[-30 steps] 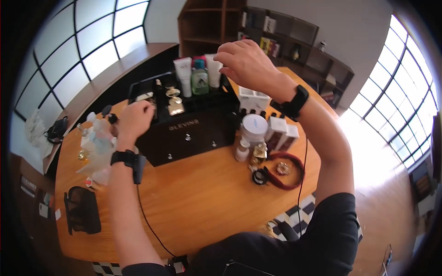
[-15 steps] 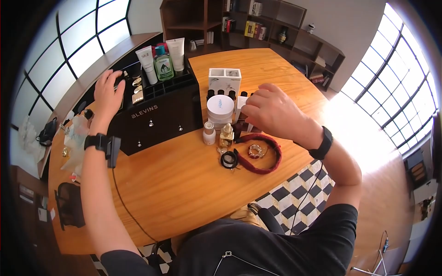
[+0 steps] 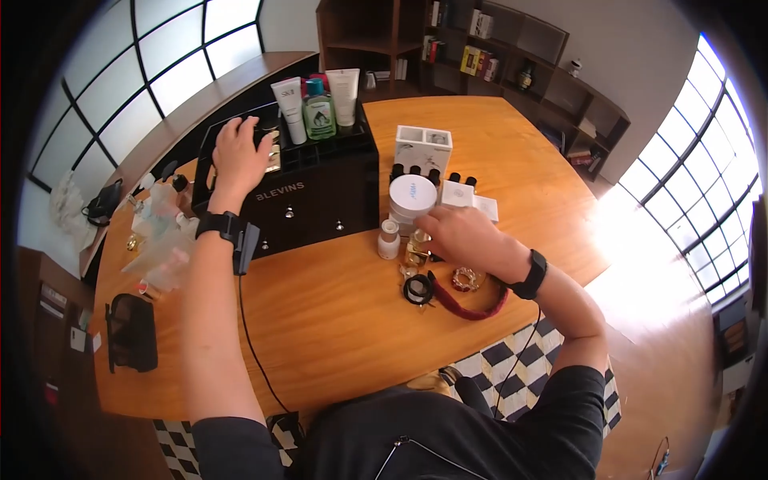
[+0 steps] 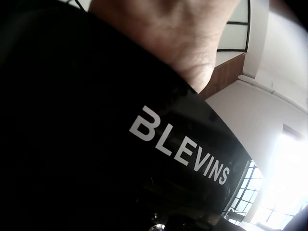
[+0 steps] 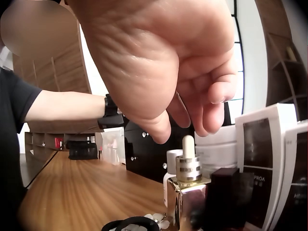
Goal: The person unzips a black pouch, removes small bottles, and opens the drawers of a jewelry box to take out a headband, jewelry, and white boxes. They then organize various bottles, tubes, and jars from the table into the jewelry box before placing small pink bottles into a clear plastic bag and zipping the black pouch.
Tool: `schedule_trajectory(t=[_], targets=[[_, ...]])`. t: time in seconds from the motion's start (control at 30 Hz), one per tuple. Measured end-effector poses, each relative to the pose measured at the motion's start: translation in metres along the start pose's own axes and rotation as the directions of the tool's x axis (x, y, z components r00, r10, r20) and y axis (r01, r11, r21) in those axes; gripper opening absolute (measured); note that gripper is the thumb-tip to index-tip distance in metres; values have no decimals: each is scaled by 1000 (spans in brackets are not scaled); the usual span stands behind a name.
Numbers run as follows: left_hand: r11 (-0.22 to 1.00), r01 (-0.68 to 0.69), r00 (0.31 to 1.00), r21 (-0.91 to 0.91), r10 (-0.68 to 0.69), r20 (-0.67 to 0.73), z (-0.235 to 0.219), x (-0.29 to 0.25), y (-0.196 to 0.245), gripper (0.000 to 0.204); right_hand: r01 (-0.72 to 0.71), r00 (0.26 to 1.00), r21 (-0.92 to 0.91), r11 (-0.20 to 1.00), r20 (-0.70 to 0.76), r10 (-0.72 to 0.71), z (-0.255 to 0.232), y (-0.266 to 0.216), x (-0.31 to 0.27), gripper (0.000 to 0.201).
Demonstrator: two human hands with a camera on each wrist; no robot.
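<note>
My right hand (image 3: 464,236) hangs over a gold dropper bottle (image 5: 188,192), fingers loosely bent and holding nothing. In the right wrist view the fingertips are just above the bottle's white rubber top. A small white bottle (image 3: 389,244) and a white lidded jar (image 3: 413,194) stand beside it. My left hand (image 3: 240,160) lies over the left part of the black BLEVINS organizer (image 3: 320,192), its fingers extended. In the left wrist view the heel of that hand (image 4: 173,33) shows above the organizer's lettered front. Tubes (image 3: 344,96) and a green bottle (image 3: 320,116) stand in the organizer.
Behind the jar are a white box with compartments (image 3: 422,152) and several black-capped bottles. White cartons (image 3: 484,208) stand right of it. Nearer lie a red headband (image 3: 472,312), a beaded hair tie (image 3: 466,278) and black hair ties (image 3: 417,291). Plastic bags (image 3: 164,228) and a black pouch (image 3: 132,332) are left.
My right hand has come down from above the table's far side to the dropper bottle. The left hand's fingers, curled at first, have straightened over the organizer.
</note>
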State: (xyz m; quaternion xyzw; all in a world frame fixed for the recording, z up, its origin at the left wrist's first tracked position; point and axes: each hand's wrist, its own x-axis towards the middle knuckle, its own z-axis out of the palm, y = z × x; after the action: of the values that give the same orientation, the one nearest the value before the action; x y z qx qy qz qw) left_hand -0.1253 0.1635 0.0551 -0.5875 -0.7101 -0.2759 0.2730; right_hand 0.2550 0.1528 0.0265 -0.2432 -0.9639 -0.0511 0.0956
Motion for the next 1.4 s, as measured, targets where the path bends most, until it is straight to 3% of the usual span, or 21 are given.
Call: schedule_trajectory(t=[0.07, 0.17, 0.3, 0.43, 0.5, 0.53, 0.57, 0.67, 0.77, 0.83, 0.9, 1.07, 1.17, 1.37, 1.4], targets=[[1000, -12, 1000, -15, 12, -15, 5, -1, -3, 43, -13, 995, -3, 1000, 101, 13, 23, 4, 9, 26], [999, 3, 1000, -50, -3, -4, 4, -4, 0, 43, 9, 992, 87, 996, 127, -20, 35, 2, 14, 27], [994, -17, 1000, -111, 19, 19, 3, -4, 1, 40, 21, 985, 150, 989, 166, -46, 9, 5, 15, 29], [989, -53, 998, -140, 55, 10, 6, -5, 0, 43, 122, 992, 291, 949, -15, -123, -60, 6, 25, 27], [988, -33, 999, -148, 38, 33, 8, -5, 0, 43, 134, 988, 305, 943, -114, -104, -98, 6, 39, 26], [988, -20, 999, -154, 27, 42, 8, -5, 1, 43, 69, 986, 341, 938, -167, -12, -115, 2, 48, 22], [987, -8, 999, -159, 16, 51, 7, -5, 2, 42, 8, 973, 380, 925, -218, 81, -125, -1, 60, 18], [988, 28, 996, -151, -14, 93, 2, -5, 4, 44, 176, 841, 333, 926, -540, 35, -122, 6, 108, 17], [985, 37, 997, -166, -24, 79, 1, -6, 4, 41, 157, 853, 377, 913, -518, 67, -102, 12, 154, 17], [980, 61, 995, -189, -44, 93, -3, -6, 5, 39, 60, 902, 283, 957, -426, 70, -83, 19, 179, 22], [981, 27, 999, -193, -23, 24, 1, -7, 4, 37, 61, 914, 243, 968, -403, 44, -68, 24, 196, 22], [984, -3, 1000, -176, -2, -30, 1, -9, 5, 36, -48, 996, 111, 993, -72, 56, -52, 35, 210, 23], [982, 0, 1000, -191, -3, -13, 0, -8, 4, 34, -46, 999, 120, 992, 6, 46, -54, 43, 211, 23], [970, 30, 999, -240, -25, 23, -6, -7, 8, 29, -60, 995, 3, 998, 81, 60, -54, 38, 219, 20], [969, 31, 999, -247, -27, 18, -6, -7, 7, 28, -33, 999, 5, 999, 17, 33, -54, 37, 216, 20]])
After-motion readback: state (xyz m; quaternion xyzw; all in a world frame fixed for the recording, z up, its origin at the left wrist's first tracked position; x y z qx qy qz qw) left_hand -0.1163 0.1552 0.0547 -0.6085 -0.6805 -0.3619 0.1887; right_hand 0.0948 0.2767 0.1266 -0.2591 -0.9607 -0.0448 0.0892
